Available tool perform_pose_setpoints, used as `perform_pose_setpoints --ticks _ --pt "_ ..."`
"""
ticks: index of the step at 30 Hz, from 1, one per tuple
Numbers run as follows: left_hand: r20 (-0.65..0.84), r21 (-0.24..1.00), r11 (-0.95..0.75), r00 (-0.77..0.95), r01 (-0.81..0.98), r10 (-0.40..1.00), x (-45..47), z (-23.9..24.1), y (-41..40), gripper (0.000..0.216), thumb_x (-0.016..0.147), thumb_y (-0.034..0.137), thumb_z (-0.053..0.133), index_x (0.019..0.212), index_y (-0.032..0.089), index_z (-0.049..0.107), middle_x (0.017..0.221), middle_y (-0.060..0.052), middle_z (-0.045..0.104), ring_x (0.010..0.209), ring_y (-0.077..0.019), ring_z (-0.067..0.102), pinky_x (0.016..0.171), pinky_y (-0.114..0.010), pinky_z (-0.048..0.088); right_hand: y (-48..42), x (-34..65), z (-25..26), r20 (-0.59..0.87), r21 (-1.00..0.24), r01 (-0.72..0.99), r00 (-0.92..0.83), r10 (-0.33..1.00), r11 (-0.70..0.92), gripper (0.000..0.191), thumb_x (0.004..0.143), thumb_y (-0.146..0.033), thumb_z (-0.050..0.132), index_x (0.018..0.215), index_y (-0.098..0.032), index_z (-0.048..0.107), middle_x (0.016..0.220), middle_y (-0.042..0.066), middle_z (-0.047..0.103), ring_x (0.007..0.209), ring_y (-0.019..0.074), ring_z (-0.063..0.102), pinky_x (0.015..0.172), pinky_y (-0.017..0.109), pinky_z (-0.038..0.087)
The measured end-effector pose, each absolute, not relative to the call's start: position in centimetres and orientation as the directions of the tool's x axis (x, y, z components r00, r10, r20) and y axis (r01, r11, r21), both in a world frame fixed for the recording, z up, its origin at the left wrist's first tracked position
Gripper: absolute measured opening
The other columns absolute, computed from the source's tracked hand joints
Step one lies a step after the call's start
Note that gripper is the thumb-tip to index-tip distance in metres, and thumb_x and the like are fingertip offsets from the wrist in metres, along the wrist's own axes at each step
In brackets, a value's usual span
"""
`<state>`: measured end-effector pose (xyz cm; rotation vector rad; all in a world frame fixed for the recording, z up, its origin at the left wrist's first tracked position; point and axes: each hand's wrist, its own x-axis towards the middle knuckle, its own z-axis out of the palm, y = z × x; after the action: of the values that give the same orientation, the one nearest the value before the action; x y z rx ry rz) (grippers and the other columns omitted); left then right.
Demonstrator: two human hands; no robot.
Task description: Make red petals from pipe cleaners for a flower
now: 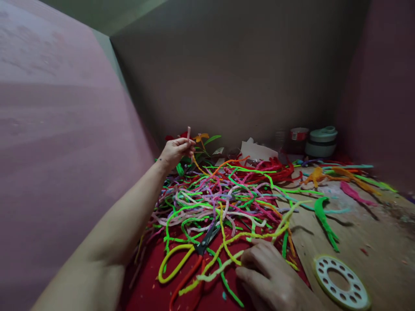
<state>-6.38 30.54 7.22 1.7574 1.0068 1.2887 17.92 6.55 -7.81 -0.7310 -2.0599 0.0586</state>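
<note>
My left hand [177, 150] is stretched out to the far side of a tangled heap of coloured pipe cleaners [223, 198], its fingers pinched on a short pink pipe cleaner piece [188, 133] that sticks up above them. My right hand [270, 276] rests low at the near edge of the heap, fingers curled against a pale yellow-green pipe cleaner [220, 268]. Red-handled scissors [199, 255] lie among the strands on a red cloth [152, 289], just left of my right hand.
A white and green perforated ring [341, 282] lies on the brown board [372, 242] at the right. Loose green, pink and orange pieces [326, 222] are scattered there. Lidded tubs [320, 141] and white paper [256, 151] stand at the back wall. A pink wall rises on the left.
</note>
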Motion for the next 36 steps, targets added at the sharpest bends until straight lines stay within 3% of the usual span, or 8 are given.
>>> perform_pose_setpoints --ticks 10,14,23,26,28,31,33,36 --pt "0.478 0.877 -0.447 0.216 -0.176 0.852 -3.6 10.5 26.0 0.01 0.078 0.019 0.059 0.083 0.012 0.064 0.065 -0.002 0.062 0.047 -0.0046 0.051 0.045 -0.016 0.041 6.8 17.3 -9.0 0.825 -0.318 0.454 -0.301 0.479 0.832 0.028 0.084 -0.01 0.036 0.076 -0.017 0.062 0.067 0.005 0.052 0.064 0.0155 0.045 0.067 0.035 0.043" --pt "0.492 0.862 -0.433 0.23 -0.263 0.839 -1.8 11.6 22.9 0.014 0.083 0.018 0.052 0.081 0.012 0.064 0.061 0.0 0.059 0.042 -0.003 0.046 0.039 -0.015 0.036 6.2 18.3 -7.0 0.829 -0.36 0.408 -0.274 0.488 0.839 0.023 0.083 -0.01 0.04 0.09 -0.016 0.061 0.077 0.008 0.057 0.071 0.0172 0.052 0.063 0.031 0.046" --pt "0.315 0.931 -0.224 0.32 -0.289 0.894 2.0 8.2 13.1 0.012 0.081 0.018 0.054 0.079 0.012 0.064 0.06 -0.002 0.06 0.041 -0.0055 0.049 0.04 -0.017 0.04 5.8 20.4 -4.2 0.81 -0.408 0.52 -0.173 0.56 0.751 0.049 0.084 -0.012 0.046 0.131 -0.013 0.032 0.122 0.014 0.05 0.117 0.021 0.044 0.095 0.036 0.042" --pt "0.225 0.944 -0.111 0.361 -0.31 0.905 2.4 6.2 10.7 0.01 0.079 0.018 0.057 0.08 0.012 0.064 0.059 -0.002 0.059 0.041 -0.0057 0.049 0.04 -0.017 0.04 6.1 20.8 -3.8 0.814 -0.365 0.531 -0.217 0.539 0.765 0.055 0.084 -0.015 0.047 0.135 -0.014 0.027 0.121 0.015 0.049 0.114 0.0226 0.045 0.093 0.038 0.042" --pt "0.181 0.947 -0.063 0.363 -0.314 0.914 2.5 5.2 9.5 0.009 0.078 0.018 0.058 0.08 0.011 0.064 0.058 -0.001 0.058 0.041 -0.006 0.049 0.04 -0.018 0.04 6.3 21.0 -3.5 0.811 -0.364 0.565 -0.198 0.55 0.74 0.045 0.085 -0.016 0.046 0.129 -0.014 0.038 0.106 0.013 0.055 0.098 0.0219 0.051 0.084 0.038 0.045" --pt "0.164 0.94 -0.042 0.338 -0.34 0.927 2.3 4.4 8.5 0.009 0.078 0.018 0.058 0.08 0.012 0.064 0.058 -0.001 0.057 0.041 -0.0058 0.048 0.041 -0.018 0.04 6.4 21.2 -3.0 0.801 -0.325 0.599 -0.238 0.55 0.732 0.017 0.086 -0.018 0.045 0.094 -0.015 0.06 0.083 0.009 0.056 0.081 0.0198 0.05 0.072 0.034 0.044" --pt "0.188 0.931 -0.073 0.298 -0.357 0.936 2.1 4.3 8.3 0.009 0.078 0.019 0.058 0.08 0.012 0.064 0.058 -0.001 0.057 0.042 -0.0058 0.048 0.042 -0.018 0.04 6.3 21.3 -2.9 0.792 -0.311 0.562 -0.293 0.535 0.767 0.016 0.087 -0.018 0.045 0.079 -0.016 0.059 0.079 0.008 0.056 0.079 0.0186 0.049 0.072 0.033 0.042" --pt "0.265 0.891 -0.173 0.172 -0.42 0.949 1.6 4.0 8.5 0.009 0.079 0.019 0.057 0.078 0.014 0.065 0.056 0.0 0.054 0.049 -0.0075 0.051 0.047 -0.018 0.042 6.3 21.5 -2.9 0.761 -0.36 0.49 -0.338 0.553 0.794 0.019 0.089 -0.018 0.042 0.078 -0.016 0.057 0.071 0.005 0.058 0.068 0.0146 0.05 0.067 0.027 0.04"
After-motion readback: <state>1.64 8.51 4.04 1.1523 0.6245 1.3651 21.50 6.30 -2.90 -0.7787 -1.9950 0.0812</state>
